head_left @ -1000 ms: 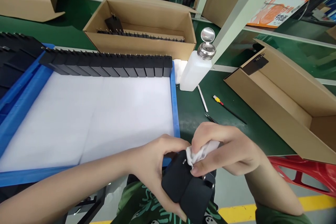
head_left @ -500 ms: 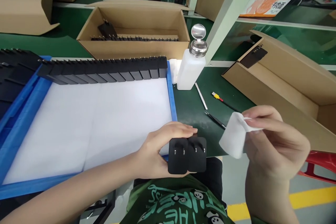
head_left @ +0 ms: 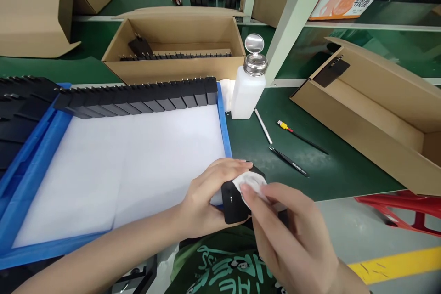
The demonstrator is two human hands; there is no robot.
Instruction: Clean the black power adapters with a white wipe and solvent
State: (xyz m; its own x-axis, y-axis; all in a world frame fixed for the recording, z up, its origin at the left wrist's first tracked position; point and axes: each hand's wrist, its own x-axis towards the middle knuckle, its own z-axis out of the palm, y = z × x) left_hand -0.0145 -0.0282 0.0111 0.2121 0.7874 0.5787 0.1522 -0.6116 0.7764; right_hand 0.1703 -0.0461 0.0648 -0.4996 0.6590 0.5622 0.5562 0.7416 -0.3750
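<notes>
Your left hand (head_left: 206,197) grips black chargers (head_left: 236,202) at the near edge of the table (head_left: 324,179), just off the near right corner of the blue tray (head_left: 223,124). Its fingers curl over the top of the chargers and the thumb sits underneath, so they are clamped between them. How many chargers you hold cannot be told, since your other hand covers their right side.

Your right hand (head_left: 289,239) presses a white wipe (head_left: 250,184) against the front face of the chargers. Its fingers lie close together, with the fingertips (head_left: 246,189) pushing the wipe flat on the black plastic; the thumb is hidden.

The tray has a white liner, and a row of chargers (head_left: 144,96) stands along its far edge, plug pins up. More black chargers lie stacked past the tray's left edge.

A white bottle (head_left: 246,92) with a metal cap, its lid flipped open, stands just beyond the tray's far right corner. On the green table to the right of the tray lie a metal rod (head_left: 263,126), black tweezers (head_left: 289,161) and a thin probe (head_left: 303,138) with a yellow-and-red end, all well apart from your hands.

An open box (head_left: 175,62) with a row of chargers inside sits behind the tray. A second box (head_left: 379,110) lies on its side at the right edge of the table.
</notes>
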